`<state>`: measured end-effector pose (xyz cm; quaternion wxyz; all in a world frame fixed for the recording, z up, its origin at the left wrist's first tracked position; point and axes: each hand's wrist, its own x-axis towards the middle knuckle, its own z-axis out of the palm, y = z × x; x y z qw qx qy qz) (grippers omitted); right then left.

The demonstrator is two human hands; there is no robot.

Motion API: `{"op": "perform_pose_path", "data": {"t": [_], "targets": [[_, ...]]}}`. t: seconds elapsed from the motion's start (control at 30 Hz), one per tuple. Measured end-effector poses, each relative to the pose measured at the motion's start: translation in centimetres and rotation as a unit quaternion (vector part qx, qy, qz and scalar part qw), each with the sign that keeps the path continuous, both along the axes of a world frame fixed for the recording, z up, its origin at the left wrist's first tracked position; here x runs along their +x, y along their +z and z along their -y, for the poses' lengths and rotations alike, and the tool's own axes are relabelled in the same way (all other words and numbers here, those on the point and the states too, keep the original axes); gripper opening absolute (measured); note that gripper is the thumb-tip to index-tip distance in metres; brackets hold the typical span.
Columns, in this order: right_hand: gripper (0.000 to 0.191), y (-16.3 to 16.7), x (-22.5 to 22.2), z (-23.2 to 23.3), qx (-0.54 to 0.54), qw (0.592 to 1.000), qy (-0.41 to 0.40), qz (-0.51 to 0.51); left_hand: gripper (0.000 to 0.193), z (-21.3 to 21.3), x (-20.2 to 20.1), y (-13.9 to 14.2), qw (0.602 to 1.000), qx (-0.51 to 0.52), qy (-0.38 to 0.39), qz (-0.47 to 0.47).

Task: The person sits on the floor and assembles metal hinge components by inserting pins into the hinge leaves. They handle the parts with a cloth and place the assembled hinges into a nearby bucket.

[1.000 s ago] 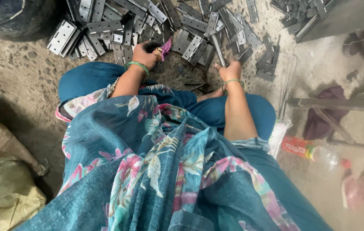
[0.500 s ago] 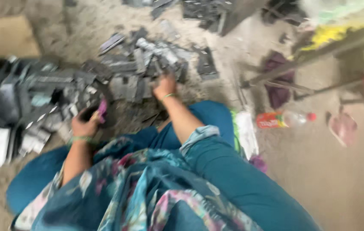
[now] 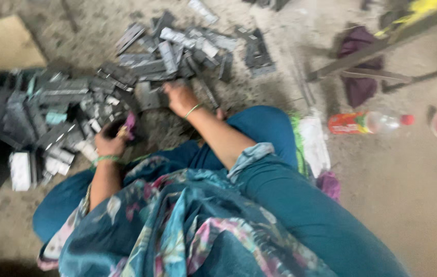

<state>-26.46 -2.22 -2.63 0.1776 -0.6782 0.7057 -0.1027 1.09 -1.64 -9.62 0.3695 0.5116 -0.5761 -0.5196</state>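
Person seated on dusty floor (image 3: pixel 413 205). Left hand (image 3: pixel 109 143) closed around pink-handled tool (image 3: pixel 128 124). Right hand (image 3: pixel 180 97) rests on pile of grey metal parts (image 3: pixel 141 66). Plastic bottle (image 3: pixel 367 123) lies well apart. Frame blurred.

The person wears teal trousers (image 3: pixel 300 205), plain and unpatterned, covering both legs from knee to lower frame edge. Over them lies a floral tunic (image 3: pixel 177 231) in teal with pink, white and green flower print; its hem shows a pale pink edge at 8 o'clock. The right sleeve (image 3: pixel 249 156) is light blue, rolled up near the elbow. The left hand (image 3: pixel 110 141) carries a green bangle (image 3: pixel 104 160) at the wrist. The right hand (image 3: pixel 180 97) carries a thin green bangle at its wrist.
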Motion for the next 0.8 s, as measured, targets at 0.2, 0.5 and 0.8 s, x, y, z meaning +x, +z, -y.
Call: {"op": "perform_pose_path", "data": {"t": [0.2, 0.5, 0.8], "targets": [[0.040, 3.5, -2.9, 0.1, -0.324, 0.936, -0.044, 0.132, 0.039, 0.1, -0.8, 1.2, 0.998, 0.024, 0.013, -0.050], [0.078, -1.2, -1.3, -1.0, -0.187, 0.978, 0.089, 0.029, 0.037, 0.1, -1.3, 2.8, 0.996, 0.043, 0.027, -0.067], [0.085, -0.5, -0.4, -2.3, -0.306, 0.944, 0.121, 0.021, 0.036, -0.1, -1.5, 3.1, 0.996, 0.032, 0.047, -0.064]]}}
